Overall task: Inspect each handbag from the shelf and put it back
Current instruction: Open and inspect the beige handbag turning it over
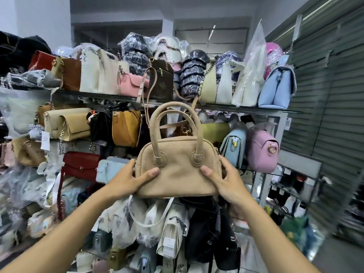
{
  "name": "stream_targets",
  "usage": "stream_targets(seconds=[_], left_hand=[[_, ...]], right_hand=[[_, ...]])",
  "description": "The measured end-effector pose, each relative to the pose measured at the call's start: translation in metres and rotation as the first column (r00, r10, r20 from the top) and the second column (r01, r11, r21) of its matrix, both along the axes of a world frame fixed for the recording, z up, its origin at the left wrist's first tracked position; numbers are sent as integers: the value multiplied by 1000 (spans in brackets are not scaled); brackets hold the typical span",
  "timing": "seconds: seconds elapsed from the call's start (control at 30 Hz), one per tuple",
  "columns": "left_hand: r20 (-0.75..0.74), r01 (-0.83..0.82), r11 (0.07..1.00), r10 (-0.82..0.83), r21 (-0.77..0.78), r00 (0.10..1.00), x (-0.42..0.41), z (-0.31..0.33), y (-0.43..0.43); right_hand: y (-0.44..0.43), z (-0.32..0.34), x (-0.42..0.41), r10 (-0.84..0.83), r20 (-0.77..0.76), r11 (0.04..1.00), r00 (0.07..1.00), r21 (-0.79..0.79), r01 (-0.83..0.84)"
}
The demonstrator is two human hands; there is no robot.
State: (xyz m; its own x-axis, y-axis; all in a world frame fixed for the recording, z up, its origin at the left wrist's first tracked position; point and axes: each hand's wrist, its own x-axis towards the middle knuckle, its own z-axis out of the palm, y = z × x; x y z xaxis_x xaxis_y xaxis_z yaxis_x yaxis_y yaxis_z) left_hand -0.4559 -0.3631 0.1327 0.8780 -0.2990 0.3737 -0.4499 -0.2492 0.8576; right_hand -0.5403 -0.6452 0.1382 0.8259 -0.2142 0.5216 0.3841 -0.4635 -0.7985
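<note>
Left hand: nearest to me, clamped on the lower left corner of the beige handbag, thumb across the front, fingers tucked behind.
Right hand: same deal on the handbag's lower right corner, thumb in front. The hands sit apart, with the handbag's width between them.
Where the handbag is: up in the air in front of the shelf, upright, front face toward me, clear of the other bags behind it.
Feel: my guess is light and probably empty. The body looks soft and suede-like but keeps its domed shape, so semi-stiff. The matte surface shouldn't be slippery.
Where to grab: the bottom corners work for turning it over. The two looped handles stand up on their own and would be my pick for carrying or hanging it.
Fragile?: nah, though the pale fabric could scuff or pick up marks.
Writing on the handbag: none I can see, no logo.
Other labels: white price tag on a white bag below the handbag, print too small to read. Brown bag above the handbag has a repeated pattern, but I can't make out a brand.
</note>
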Motion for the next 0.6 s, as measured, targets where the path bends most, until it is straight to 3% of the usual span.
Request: stream_targets(seconds=[0.17, 0.43, 0.6], left_hand=[[-86, 128, 985, -118, 119, 989, 22, -36, -33], [-109, 291, 917, -271, 272, 956, 32, -78, -118], [-49, 304, 869, -310, 389, 949, 35, -96, -182]], right_hand=[[-29, -34, -26, -136, -154, 991, 979, -39, 131], [-91, -98, -66, -260, -285, 950, 923, 96, 297], [-145, -131, -73, -292, -323, 918, 900, 168, 358]])
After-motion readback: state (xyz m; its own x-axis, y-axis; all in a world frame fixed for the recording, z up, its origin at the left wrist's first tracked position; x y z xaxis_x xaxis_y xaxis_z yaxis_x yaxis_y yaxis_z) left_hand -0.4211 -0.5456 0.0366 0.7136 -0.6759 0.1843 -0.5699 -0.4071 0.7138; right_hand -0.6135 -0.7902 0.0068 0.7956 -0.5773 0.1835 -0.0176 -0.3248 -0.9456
